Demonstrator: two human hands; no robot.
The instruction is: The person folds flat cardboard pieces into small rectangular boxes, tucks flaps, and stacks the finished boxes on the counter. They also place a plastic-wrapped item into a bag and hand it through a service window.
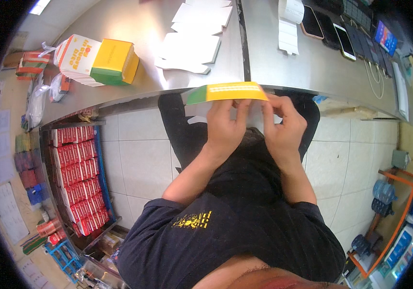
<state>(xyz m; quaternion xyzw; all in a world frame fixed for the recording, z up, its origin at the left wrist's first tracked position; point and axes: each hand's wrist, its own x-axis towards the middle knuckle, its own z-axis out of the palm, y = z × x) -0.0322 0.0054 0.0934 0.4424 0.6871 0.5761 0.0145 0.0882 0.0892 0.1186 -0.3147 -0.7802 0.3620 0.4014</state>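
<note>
A yellow and green paperboard carton (pixel 233 91) is held up in front of me, just off the near table edge. My left hand (pixel 226 124) is closed on its lower middle edge, thumb and fingers pinching the board. At the carton's right corner, my right hand (pixel 283 123) grips the board between thumb and fingertips. Parts of the fingers behind the carton are hidden. On the metal table to the left lies a row of nested cartons (pixel 95 60) in white, yellow, green and orange. White paperboard pieces (pixel 192 45) lie in a fanned stack straight ahead.
A white paper roll (pixel 290 12) trails a strip on the table's right part. Several phones (pixel 343 41) and charging cables (pixel 372 79) lie farther right. Below the table at left, a shelf holds rows of red and white boxes (pixel 78 168). An orange-framed rack (pixel 384 216) stands at right.
</note>
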